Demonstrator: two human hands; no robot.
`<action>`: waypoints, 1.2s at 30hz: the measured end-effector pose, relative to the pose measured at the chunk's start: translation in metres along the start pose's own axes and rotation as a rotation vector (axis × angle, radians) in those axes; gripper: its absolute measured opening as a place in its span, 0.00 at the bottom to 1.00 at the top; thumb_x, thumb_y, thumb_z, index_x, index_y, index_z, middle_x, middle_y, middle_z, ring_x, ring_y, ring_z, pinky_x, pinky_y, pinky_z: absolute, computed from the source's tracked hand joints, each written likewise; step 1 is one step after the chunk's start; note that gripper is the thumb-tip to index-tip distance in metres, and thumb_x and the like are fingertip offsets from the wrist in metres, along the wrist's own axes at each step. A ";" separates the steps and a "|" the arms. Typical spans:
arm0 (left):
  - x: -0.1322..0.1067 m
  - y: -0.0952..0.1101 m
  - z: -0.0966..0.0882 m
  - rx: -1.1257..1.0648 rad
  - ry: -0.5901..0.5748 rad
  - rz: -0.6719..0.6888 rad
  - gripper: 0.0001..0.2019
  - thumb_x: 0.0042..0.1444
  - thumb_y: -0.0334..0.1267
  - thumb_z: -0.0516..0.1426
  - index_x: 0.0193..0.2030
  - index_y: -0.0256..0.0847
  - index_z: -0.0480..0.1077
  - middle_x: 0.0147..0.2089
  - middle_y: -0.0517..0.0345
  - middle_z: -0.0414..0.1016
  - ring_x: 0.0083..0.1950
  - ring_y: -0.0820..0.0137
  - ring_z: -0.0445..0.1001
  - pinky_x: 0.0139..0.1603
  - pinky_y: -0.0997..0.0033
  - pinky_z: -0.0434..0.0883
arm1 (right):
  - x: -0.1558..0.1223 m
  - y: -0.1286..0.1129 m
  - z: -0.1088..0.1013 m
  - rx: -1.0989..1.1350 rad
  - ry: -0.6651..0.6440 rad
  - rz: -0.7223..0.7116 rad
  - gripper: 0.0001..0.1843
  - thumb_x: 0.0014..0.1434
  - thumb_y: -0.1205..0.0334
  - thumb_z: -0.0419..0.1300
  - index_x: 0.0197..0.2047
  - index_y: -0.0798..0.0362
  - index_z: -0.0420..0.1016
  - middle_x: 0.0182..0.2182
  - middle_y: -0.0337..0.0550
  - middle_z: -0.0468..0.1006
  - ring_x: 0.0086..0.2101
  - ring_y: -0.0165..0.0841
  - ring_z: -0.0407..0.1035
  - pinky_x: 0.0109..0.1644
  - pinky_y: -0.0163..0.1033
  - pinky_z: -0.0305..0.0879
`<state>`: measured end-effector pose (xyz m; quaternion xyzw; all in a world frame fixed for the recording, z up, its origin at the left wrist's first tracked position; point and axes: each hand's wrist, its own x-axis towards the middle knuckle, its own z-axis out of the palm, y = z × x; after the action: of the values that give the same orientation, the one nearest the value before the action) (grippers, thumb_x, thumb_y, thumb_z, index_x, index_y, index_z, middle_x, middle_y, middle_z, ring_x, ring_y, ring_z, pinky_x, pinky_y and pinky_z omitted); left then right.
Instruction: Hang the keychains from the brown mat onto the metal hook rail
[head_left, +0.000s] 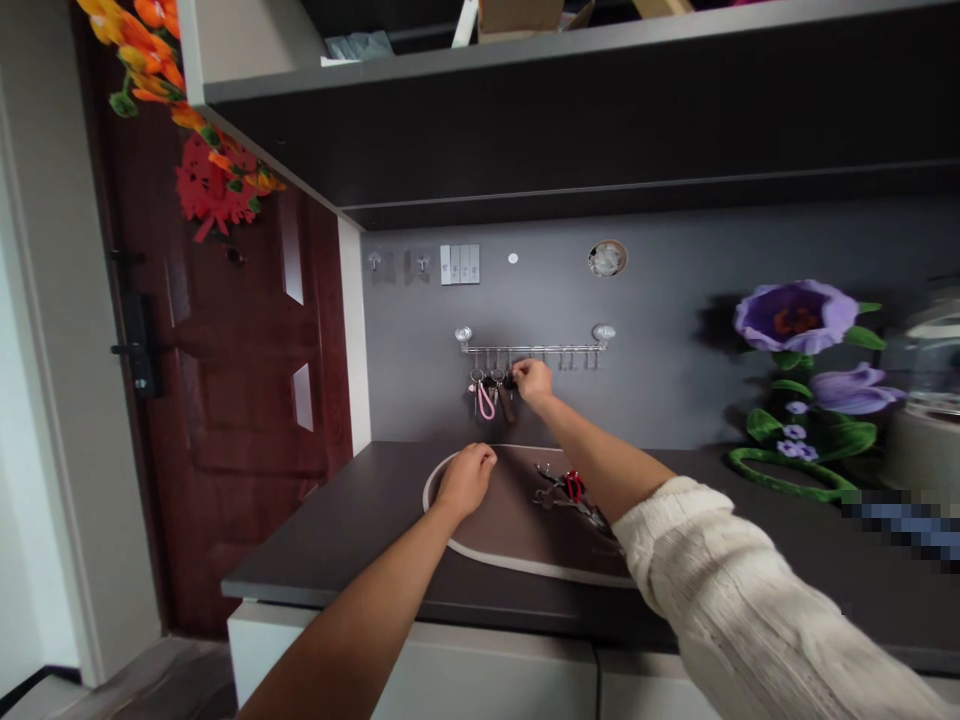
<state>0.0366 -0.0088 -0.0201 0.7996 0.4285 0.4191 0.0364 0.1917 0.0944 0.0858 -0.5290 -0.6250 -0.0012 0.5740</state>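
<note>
My right hand [533, 382] reaches up to the chrome hook rail [534, 347] on the grey wall, fingers pinched on a dark key fob hanging there. Beside it on the rail hang key bunches [489, 392], one with a pink loop. My left hand [469, 477] rests loosely curled on the rim of an oval brown tray [480, 548] on the dark counter; I cannot see anything in it. More keys [568, 491] with a red tag lie in the tray.
A dark red door [225, 400] stands at the left with orange and red flower decorations above. Purple felt flowers [806, 370] sit at the right on the counter [337, 545]. A dark overhead shelf [600, 110] juts out above. Small wall hooks and switches are above the rail.
</note>
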 end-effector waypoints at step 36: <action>0.027 0.027 0.020 -0.087 -0.090 -0.337 0.10 0.49 0.31 0.52 0.38 0.33 0.69 0.30 0.53 0.73 0.29 0.73 0.69 0.34 0.74 0.64 | -0.087 0.013 -0.076 0.175 -0.249 0.160 0.06 0.46 0.67 0.57 0.30 0.57 0.72 0.25 0.42 0.75 0.24 0.25 0.67 0.32 0.31 0.63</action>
<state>0.0756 -0.0003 -0.0046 0.7321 0.5360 0.3888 0.1599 0.2354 -0.0038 0.0411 -0.5210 -0.6450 0.1642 0.5344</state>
